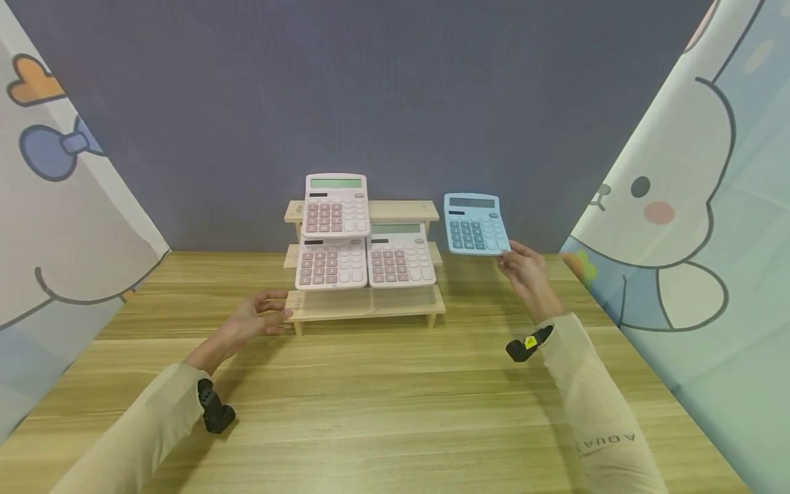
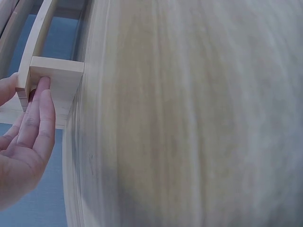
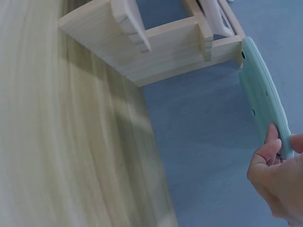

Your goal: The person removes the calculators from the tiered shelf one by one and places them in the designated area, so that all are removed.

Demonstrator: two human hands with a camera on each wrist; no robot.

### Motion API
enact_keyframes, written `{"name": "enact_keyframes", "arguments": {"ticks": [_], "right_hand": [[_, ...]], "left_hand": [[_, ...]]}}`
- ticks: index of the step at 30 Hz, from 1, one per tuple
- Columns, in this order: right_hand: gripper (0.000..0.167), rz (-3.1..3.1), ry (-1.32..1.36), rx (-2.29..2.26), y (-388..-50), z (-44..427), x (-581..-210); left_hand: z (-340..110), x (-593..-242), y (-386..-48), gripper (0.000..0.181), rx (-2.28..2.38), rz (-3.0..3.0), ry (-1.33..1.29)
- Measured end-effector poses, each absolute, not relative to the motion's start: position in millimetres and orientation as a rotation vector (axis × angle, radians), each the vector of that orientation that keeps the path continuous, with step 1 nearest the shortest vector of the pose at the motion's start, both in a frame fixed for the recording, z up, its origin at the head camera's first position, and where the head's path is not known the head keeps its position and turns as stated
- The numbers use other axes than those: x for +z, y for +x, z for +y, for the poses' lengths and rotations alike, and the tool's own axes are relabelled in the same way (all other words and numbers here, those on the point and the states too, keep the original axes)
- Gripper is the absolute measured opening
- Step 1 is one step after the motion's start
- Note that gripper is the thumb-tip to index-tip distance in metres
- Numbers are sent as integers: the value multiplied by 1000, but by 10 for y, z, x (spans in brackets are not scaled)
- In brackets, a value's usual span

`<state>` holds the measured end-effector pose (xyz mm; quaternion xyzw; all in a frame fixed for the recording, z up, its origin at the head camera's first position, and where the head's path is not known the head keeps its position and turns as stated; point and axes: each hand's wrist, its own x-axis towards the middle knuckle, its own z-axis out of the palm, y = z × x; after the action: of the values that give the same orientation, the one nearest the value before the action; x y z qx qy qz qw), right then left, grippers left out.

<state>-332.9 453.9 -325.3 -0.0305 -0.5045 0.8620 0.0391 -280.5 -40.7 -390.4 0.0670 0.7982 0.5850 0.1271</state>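
My right hand (image 1: 524, 269) pinches a light blue calculator (image 1: 475, 225) by its lower right corner, holding it up beside the stand. In the right wrist view the calculator (image 3: 265, 90) is seen edge-on, thumb on one face and fingers behind. A three-tier wooden stand (image 1: 370, 303) carries pink calculators: one (image 1: 336, 206) on the top tier at left, two side by side below it, left (image 1: 332, 263) and right (image 1: 401, 255). My left hand (image 1: 253, 319) grips the left end of the bottom tier (image 2: 57, 66), thumb above the board and fingers beneath it.
The stand rests on a wood-grain table (image 1: 370, 412), near a dark blue-grey back wall (image 1: 395, 96). Panels with cartoon pictures rise at the left (image 1: 74, 226) and right (image 1: 697, 185). Dark wrist cameras (image 1: 216, 410) are strapped to both sleeves.
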Motion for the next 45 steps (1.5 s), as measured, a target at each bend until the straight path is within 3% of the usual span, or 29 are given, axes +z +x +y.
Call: {"name": "enact_keyframes", "arguments": {"ticks": [20,25,31,39,45], "right_hand": [[23,-1777,-159,2577,-3331,4646,-3615],[35,-1799,-189,2587,-3315,4646,-3698],[24,-1843,-217,2575,-3291,4647,-3777],[51,-1944,-267,2521,-3282,4639,-3847],[54,-2013,-311,2488,-3297,4643,-3902]], "left_hand": [[-412,-3905,-2798,66,1703,2332,204],[-410,-3897,-2793,66,1692,2341,202],[-402,-3889,-2789,66,1679,2350,199],[-407,-3894,-2790,66,1682,2347,218],[-404,-3890,-2783,66,1682,2349,226]]}}
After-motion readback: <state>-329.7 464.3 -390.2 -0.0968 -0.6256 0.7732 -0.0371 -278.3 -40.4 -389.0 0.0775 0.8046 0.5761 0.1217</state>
